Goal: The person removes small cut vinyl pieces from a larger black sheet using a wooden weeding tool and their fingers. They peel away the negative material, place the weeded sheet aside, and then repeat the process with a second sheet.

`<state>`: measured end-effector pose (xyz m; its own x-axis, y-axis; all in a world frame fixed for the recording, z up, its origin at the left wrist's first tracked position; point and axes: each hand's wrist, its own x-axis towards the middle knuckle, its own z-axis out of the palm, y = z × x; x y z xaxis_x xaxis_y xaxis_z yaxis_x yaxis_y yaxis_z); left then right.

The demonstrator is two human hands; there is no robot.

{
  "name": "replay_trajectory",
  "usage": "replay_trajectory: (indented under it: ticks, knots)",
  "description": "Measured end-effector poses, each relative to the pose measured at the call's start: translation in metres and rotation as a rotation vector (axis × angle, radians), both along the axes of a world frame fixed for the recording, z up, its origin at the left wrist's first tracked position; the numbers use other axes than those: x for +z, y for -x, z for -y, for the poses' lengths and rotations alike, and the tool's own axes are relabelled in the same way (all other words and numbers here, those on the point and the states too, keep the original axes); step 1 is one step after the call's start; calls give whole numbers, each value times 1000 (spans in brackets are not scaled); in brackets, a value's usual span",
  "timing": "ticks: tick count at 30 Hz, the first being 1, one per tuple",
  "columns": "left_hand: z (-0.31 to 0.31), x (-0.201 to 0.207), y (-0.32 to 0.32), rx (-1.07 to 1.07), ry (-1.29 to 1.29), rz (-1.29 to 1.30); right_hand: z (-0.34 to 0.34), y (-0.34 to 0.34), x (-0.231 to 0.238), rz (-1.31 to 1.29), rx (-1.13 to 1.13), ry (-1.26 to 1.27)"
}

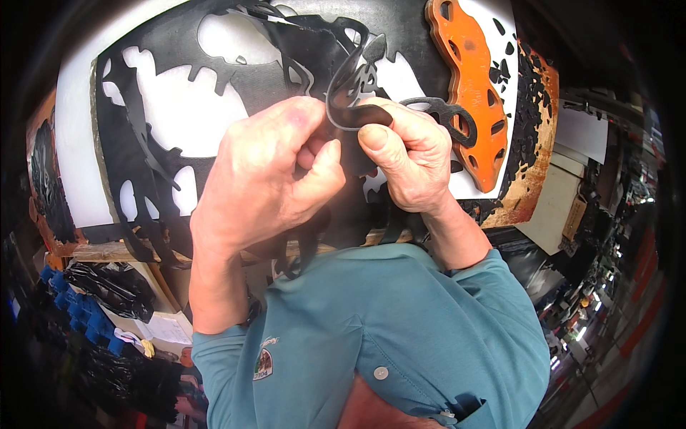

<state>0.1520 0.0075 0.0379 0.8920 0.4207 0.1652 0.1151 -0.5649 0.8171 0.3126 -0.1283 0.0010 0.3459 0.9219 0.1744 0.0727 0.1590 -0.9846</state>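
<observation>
My right hand (414,154) is closed, thumb against curled forefinger, pinching a bent black cut-out piece (350,114) of flexible sheet. The piece curves up between my two hands and has small openings in it. My left hand (261,175) is curled closed right beside it, thumb near the fingertips; what those fingers hold, if anything, is hidden. Beneath both hands lies a black sheet (171,53) with large cut-out holes and dangling strips. A black strip with a looped end (463,125) sticks out past my right hand, over the edge of an orange slotted cutting die (477,93).
A white board (78,143) underlies the black sheet. Small black scraps (532,93) lie along the worn brown board edge (547,143) at the right. Below left are a black plastic bag (118,286) and blue interlocking pieces (78,304). A pale box (550,200) stands off to the right.
</observation>
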Motion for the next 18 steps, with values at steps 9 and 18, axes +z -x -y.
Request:
replay_trajectory:
  ticks: [9, 18]
  knots:
    - [12, -24, 1, 142, 81, 146, 0, 10, -3, -292, -5, 26]
    - [25, -34, -13, 262, 5, 272, -7, 19, 9, -356, -95, 93]
